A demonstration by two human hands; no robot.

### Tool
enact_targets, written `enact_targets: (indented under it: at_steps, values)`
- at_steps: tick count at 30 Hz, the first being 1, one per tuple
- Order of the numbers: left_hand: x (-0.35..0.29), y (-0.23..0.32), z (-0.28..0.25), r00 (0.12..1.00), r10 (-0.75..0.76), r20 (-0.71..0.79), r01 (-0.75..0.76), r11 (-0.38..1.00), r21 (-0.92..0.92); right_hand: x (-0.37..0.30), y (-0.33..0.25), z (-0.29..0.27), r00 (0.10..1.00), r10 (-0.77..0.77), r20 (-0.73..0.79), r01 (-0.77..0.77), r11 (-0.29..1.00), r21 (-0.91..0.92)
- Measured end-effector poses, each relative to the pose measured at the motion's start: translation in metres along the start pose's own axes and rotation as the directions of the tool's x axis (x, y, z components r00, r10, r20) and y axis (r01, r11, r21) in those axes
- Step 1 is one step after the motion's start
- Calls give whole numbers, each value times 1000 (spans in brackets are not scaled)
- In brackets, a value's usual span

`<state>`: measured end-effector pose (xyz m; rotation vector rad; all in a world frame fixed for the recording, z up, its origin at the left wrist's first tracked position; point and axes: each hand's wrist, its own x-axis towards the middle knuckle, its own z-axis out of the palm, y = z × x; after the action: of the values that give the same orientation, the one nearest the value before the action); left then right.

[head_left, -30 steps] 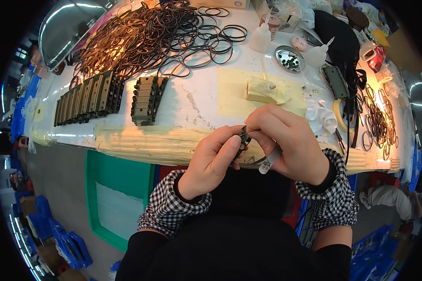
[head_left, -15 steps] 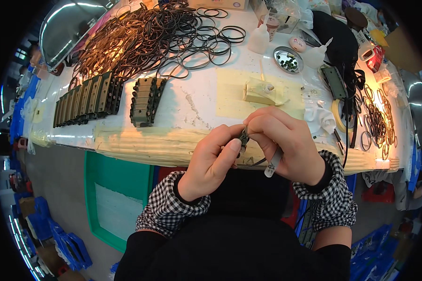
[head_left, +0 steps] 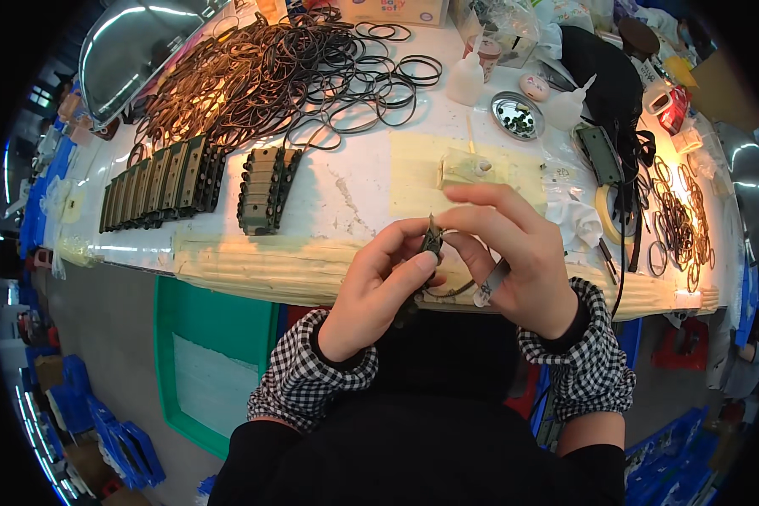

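Over the table's front edge, my left hand (head_left: 378, 282) pinches a small dark green part (head_left: 431, 241) with a pointed upper end between thumb and fingers. My right hand (head_left: 514, 253) is close on its right, with thumb and index finger near the part's upper end and the other fingers curled. Out of the right palm sticks a flat silvery metal strip (head_left: 491, 283), possibly the end of tweezers. A thin dark cord (head_left: 455, 293) curves between the hands below the part. Whether the right fingertips also pinch the cord's end is too small to see.
Green-brown ridged blocks (head_left: 156, 185) stand in a row at left, with another block (head_left: 264, 190) beside them. Behind lies a heap of dark loops (head_left: 253, 76). A yellowish block (head_left: 468, 167), white squeeze bottles (head_left: 465, 78) and a round metal dish (head_left: 518, 115) stand farther back.
The right fingers have opened up and lifted slightly off the part, whose pointed end now shows. My left hand has shifted a little left and tilted the part.
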<state>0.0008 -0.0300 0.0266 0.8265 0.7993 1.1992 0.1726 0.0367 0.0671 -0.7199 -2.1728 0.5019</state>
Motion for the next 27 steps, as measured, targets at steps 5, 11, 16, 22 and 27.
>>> enact_targets:
  at_steps: [5, 11, 16, 22, 27]
  values:
    - [5, 1, 2, 979, 45, -199, -65, 993, -96, -8, -17, 6, 988, -139, -62, 132, 986, -100]
    - [8, -5, 5, 963, 140, -228, -141, 990, 13, -21, -18, 27, 996, -82, 39, 87, 983, -161]
    - [8, -4, 1, 957, 141, -253, -158, 986, -48, -19, -18, 26, 997, -45, 65, 52, 993, -102]
    - [7, -3, 1, 947, 185, -264, -185, 982, 25, -16, -28, 26, 998, 48, 50, -45, 997, -66]
    - [9, -8, 0, 938, 254, -236, -228, 965, 132, -16, -26, 32, 998, 4, 63, -1, 999, -51]
